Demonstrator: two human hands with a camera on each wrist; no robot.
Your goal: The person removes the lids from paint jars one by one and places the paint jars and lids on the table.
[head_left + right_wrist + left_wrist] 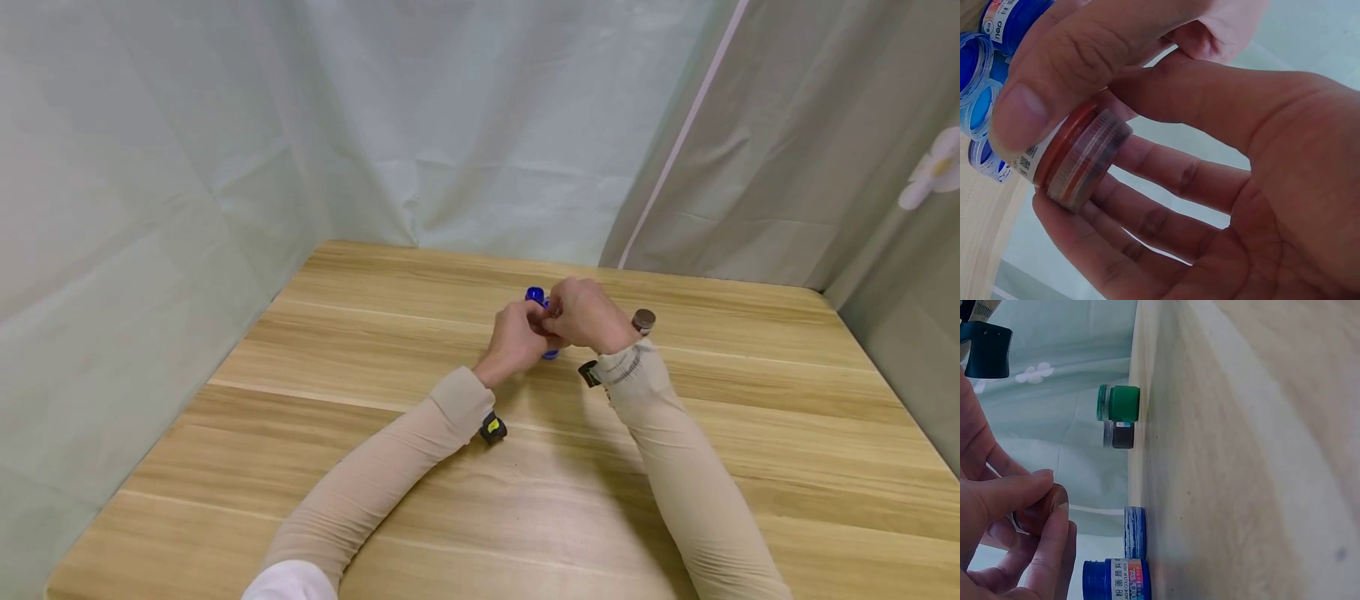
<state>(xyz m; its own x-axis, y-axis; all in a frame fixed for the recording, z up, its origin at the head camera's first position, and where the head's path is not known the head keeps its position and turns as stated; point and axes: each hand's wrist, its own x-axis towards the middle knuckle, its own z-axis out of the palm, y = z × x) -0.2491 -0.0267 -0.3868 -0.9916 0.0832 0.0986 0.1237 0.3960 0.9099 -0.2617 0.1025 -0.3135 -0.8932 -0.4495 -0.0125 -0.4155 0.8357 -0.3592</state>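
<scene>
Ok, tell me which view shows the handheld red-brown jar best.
The right wrist view: there the red-brown jar appears large, part of its label showing. The left wrist view catches only a brownish part; in the head view, the left hand and right hand hide most or all of it.

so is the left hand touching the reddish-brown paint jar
Touching. In the left wrist view, the left hand plainly pinches the reddish-brown paint jar with its fingers.

Reading “deli” on a blue jar [1027, 28] near the far edge of the tabletop [360, 350], “粉画颜料” on a white label [1125, 579] there, illegibly small on the red-brown jar [1067, 156]
</scene>
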